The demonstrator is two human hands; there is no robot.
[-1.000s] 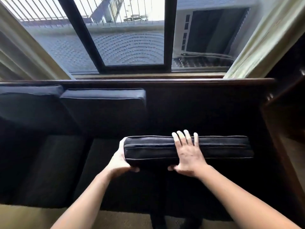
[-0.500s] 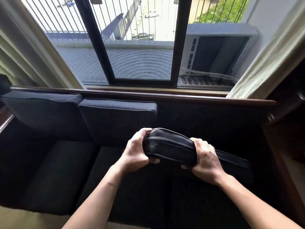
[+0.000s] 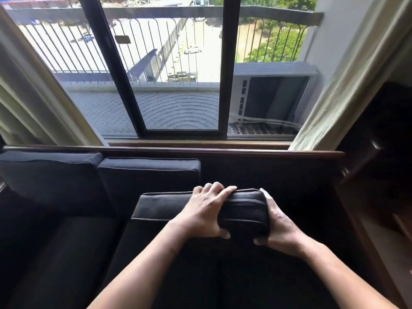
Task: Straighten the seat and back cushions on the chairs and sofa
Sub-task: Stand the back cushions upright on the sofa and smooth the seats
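Note:
A dark loose back cushion (image 3: 160, 206) is held edge-up over the right seat of a dark sofa (image 3: 66, 253). My left hand (image 3: 205, 212) grips its top edge near the middle, fingers curled over it. My right hand (image 3: 278, 226) grips the cushion's right end, thumb underneath. Two other back cushions stand upright against the sofa's wooden back rail: the far-left back cushion (image 3: 51, 175) and the middle back cushion (image 3: 147, 177). Behind the held cushion the right part of the sofa back is bare and dark.
A wooden rail (image 3: 223, 151) tops the sofa back, with a sliding window (image 3: 178, 85) and balcony beyond. Curtains hang at left (image 3: 33, 97) and right (image 3: 334, 85). Dark wooden furniture (image 3: 383, 175) stands close on the right.
The cushion was turned and shifted left; its long body now extends to the left of my hands. My left hand moved from its left end to the top edge, my right hand to its right end.

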